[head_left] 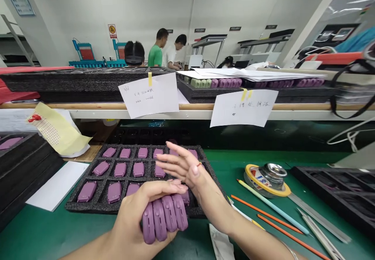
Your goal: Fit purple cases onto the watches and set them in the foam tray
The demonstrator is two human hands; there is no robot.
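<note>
My left hand (129,217) is wrapped round a row of several purple watch-shaped cases (165,219), held on edge side by side in front of my body. Its thumb lies across their top. My right hand (190,170) is raised just beyond, fingers stretched out and slightly spread, with nothing in it. Behind both hands lies a black foam tray (88,209) with square compartments. Similar purple cases (114,192) lie singly in its pockets. My hands hide part of the tray's right side.
On the green bench at right are a tape roll (253,189) with a metal container on it, a blue pen-like tool (272,205), orange sticks (265,213) and tweezers (319,234). Another foam tray (334,189) is far right. A shelf (193,114) crosses above; people work beyond it.
</note>
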